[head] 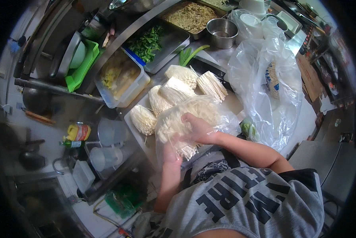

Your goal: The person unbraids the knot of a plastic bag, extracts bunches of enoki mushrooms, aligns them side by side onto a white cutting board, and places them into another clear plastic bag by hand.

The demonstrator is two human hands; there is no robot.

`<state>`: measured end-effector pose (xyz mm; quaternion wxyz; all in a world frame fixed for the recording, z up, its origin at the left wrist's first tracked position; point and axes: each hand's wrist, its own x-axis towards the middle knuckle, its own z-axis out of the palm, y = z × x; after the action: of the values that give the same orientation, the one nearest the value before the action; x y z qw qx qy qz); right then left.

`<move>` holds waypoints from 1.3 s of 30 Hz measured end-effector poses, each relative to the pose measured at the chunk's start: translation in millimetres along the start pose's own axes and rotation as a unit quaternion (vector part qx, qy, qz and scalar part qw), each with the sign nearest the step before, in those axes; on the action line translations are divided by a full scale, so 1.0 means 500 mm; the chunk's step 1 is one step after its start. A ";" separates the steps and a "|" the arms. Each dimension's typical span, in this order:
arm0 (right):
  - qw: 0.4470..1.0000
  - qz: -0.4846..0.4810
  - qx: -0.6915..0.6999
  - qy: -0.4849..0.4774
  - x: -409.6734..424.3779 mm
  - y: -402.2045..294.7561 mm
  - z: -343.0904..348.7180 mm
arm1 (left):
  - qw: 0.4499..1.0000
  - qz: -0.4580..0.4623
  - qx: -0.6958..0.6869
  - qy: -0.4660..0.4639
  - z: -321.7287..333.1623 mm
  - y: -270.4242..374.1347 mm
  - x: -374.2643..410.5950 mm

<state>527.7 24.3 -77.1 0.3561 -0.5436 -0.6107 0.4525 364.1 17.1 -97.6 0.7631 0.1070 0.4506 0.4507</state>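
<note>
A clear plastic bag (pixel 230 120) of pale enoki mushrooms lies over the near side of a white cutting board (pixel 136 135). My right hand (pixel 198 128) grips it from the right, thumb up against the mushrooms. Seen partly through the plastic, my left hand (pixel 172 153) supports the bag from below left; its fingers are mostly hidden. Root-end strands of an enoki bunch (pixel 187 151) show between my hands. Several loose enoki bunches rest beyond the bag, among them one at the left (pixel 143 120), one in the middle (pixel 177 90) and one at the right (pixel 212 86).
A large clear plastic bag (pixel 270 110) with packed contents stands at the right. A plastic tub (pixel 118 80) of yellowish food, a metal tray (pixel 173 41) with chopped greens, a tray of shredded food (pixel 192 16) and a steel pot (pixel 222 32) stand behind. A knife (pixel 206 64) lies behind the mushrooms.
</note>
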 end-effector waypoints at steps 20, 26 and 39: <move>0.997 0.027 -0.018 0.071 0.012 0.033 0.006 | 0.998 -0.001 -0.063 -0.020 0.022 -0.007 -0.009; 0.990 0.082 0.109 0.042 0.000 0.018 -0.001 | 0.998 0.010 -0.054 -0.010 0.032 -0.009 -0.019; 0.970 0.160 0.006 0.182 0.020 0.063 -0.001 | 0.999 0.004 -0.008 -0.050 0.032 0.000 -0.026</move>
<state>537.1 34.2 -107.1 0.3875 -0.7054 -0.4378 0.4009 374.1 10.8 -80.5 0.7838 0.1255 0.4075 0.4514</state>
